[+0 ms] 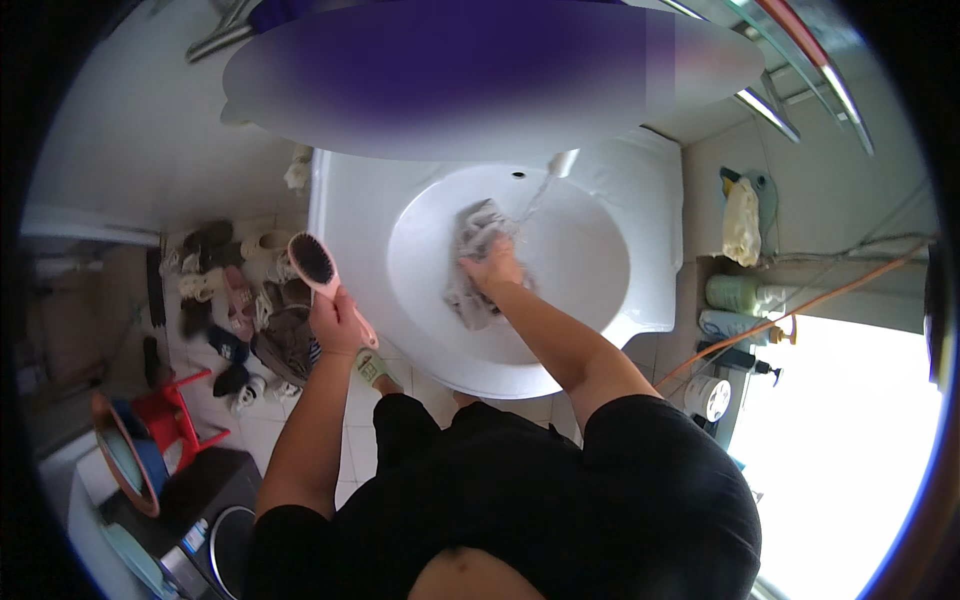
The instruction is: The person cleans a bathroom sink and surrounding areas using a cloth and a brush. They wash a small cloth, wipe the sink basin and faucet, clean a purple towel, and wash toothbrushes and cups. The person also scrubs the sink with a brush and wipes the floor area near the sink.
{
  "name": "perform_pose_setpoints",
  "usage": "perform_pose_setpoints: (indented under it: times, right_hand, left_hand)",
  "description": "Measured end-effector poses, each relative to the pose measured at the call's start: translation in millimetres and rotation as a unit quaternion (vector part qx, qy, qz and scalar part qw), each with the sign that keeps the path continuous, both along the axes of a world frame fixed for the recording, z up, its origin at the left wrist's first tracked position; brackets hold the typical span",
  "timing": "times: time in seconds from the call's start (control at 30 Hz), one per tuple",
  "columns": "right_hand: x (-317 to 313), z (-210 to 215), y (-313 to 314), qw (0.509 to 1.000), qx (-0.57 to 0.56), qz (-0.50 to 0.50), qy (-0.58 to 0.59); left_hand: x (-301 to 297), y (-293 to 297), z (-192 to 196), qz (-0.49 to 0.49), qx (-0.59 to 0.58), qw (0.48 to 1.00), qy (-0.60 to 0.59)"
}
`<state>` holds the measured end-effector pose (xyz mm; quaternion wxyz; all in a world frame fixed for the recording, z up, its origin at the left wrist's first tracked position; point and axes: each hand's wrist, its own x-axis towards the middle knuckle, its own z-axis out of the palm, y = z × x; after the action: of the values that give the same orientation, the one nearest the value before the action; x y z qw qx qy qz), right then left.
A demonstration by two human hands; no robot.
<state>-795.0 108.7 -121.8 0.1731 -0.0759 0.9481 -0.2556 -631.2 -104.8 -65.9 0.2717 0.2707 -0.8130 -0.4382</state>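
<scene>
White bathroom tiles surround a white sink [350, 215] seen from the head view. Inside its round basin the right hand [492, 268] presses a grey cloth [474, 262], whose long axis runs away from the person, under water from the tap [564, 162]. Left of the rim, the left hand [335, 322] grips a pink brush [314, 264], bristle head pointing up-left. Green and blue bottles [735, 308] stand right; shoes [225, 290] crowd the floor left.

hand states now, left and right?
Left hand: closed on the pink brush, beside the sink.
Right hand: gripping the grey cloth under running water.
</scene>
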Motion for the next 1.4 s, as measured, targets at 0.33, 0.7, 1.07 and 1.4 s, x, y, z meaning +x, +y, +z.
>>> perform_pose_setpoints:
  times: [0.33, 0.7, 1.07, 1.4]
  right_hand:
    - [-108, 124, 49, 0.805, -0.477, -0.35, -0.034]
    - [-197, 80, 91, 0.976, 0.116, -0.094, 0.161]
    - [-151, 63, 194, 0.951, 0.204, -0.048, 0.226]
    - [60, 91, 173, 0.945, 0.285, -0.002, 0.162]
  left_hand:
    - [1, 1, -1, 0.008, 0.029, 1.0, -0.007]
    - [2, -6, -12, -0.01, 0.043, 0.999, -0.008]
    - [4, -4, -8, -0.021, 0.042, 0.999, -0.028]
    - [6, -12, -21, -0.016, -0.042, 0.999, -0.01]
